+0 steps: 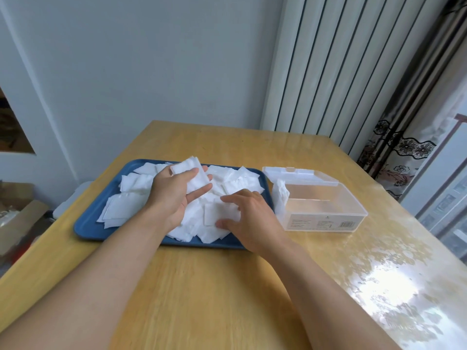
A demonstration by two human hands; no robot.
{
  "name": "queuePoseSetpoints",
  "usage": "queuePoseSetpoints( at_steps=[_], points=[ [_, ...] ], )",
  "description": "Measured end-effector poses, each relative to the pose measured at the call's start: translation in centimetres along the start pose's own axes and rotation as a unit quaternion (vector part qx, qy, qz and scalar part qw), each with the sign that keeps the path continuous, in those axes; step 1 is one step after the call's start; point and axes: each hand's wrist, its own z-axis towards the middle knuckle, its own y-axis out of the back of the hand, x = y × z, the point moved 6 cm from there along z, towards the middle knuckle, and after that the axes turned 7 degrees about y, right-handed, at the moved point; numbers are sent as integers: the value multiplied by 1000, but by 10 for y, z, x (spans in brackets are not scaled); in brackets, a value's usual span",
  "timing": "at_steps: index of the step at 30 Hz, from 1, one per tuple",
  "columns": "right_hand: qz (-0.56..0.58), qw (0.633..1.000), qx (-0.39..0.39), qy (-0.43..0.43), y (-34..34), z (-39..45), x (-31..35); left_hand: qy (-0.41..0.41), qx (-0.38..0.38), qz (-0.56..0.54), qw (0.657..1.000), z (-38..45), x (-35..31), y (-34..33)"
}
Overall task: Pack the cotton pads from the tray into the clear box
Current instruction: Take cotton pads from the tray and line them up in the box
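A blue tray lies on the wooden table, heaped with several white square cotton pads. My left hand is above the pile, holding a small stack of pads between thumb and fingers. My right hand rests palm down on the pile's near right part, fingers spread and touching a pad. The clear box stands to the right of the tray with its lid open at the back. A few pads stand on edge at its left end; the rest of the box is bare.
The wooden table has a glossy cover on its right half that reflects the window. A white radiator and a patterned curtain stand behind the table. Cardboard boxes sit on the floor at the left.
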Motion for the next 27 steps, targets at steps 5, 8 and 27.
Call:
queuePoseSetpoints(
  at_steps=[5, 8, 27],
  points=[
    [6, 999, 37, -30, -3, 3, -2, -23, 10, 75, 997, 0, 4, -3],
    [42, 998, 17, -40, -2, 3, -3, -28, 10, 92, 995, 1, 5, -4],
    [-3, 997, 16, -74, -1, 8, -18, -7, 11, 100, 995, 3, 9, -5]
  ],
)
